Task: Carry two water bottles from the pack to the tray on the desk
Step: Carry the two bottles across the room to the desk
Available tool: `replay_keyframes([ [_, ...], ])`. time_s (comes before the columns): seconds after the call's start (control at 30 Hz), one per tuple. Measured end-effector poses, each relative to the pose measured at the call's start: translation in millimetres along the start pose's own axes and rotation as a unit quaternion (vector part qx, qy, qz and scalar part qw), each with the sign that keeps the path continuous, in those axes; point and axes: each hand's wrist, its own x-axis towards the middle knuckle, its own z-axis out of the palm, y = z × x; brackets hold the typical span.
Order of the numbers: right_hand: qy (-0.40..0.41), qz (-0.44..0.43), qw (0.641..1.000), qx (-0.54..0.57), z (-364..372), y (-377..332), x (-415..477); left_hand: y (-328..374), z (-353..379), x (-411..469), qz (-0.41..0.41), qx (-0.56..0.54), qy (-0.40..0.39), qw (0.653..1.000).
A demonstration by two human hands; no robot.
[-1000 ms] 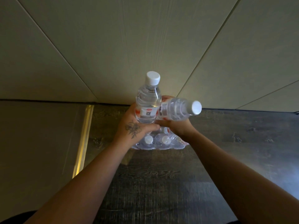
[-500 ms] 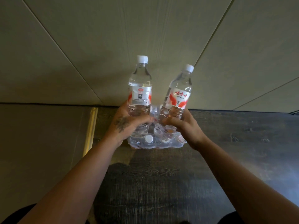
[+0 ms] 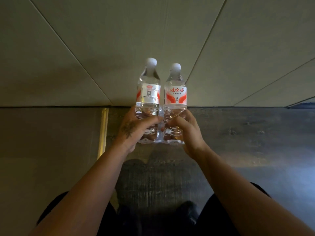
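Two clear water bottles with white caps and red-and-white labels stand upright side by side in the air, almost touching. My left hand [image 3: 134,128] grips the lower body of the left bottle [image 3: 148,92]. My right hand [image 3: 185,132] grips the lower body of the right bottle [image 3: 175,94]. The bottle pack is hidden behind the bottles and my hands; only a sliver of clear plastic shows between them. No tray or desk is in view.
A pale panelled wall [image 3: 153,40] rises straight ahead. Dark wood-grain floor [image 3: 238,133] lies below and to the right. A brass strip [image 3: 103,132] divides it from a grey floor area on the left. My dark-clothed legs show at the bottom.
Both bottles have come up off the pack and drawn together; the right one, tipped sideways a second ago, now stands upright. The view has risen, and the pack is hidden.
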Motion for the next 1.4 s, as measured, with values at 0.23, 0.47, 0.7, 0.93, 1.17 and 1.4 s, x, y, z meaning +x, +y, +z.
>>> replay_keyframes([
  [0.23,0.034,0.042,0.998,-0.007,13.2,-138.8,-108.0,134.6,3.7,-116.4,-0.027,-0.016,-0.005,0.999],
  [0.47,0.048,0.051,0.997,0.032,37.0,-300.4,-229.4,286.6,-6.0,-250.2,-0.04,-0.043,-0.032,0.998],
  [0.7,0.054,0.032,0.995,0.076,51.9,-408.0,-334.0,389.5,-9.6,-359.5,-0.047,-0.019,-0.03,0.998],
  [0.93,0.103,0.013,0.987,0.125,73.7,-421.7,-385.6,408.6,-7.5,-395.0,-0.036,0.02,-0.047,0.998],
  [1.17,0.206,-0.021,0.96,0.19,113.5,-410.1,-407.9,427.5,-24.8,-386.5,-0.026,0.076,-0.159,0.984],
  [1.4,0.344,-0.053,0.914,0.209,135.1,-407.3,-477.1,443.3,-3.7,-407.7,0.0,0.149,-0.292,0.945],
])
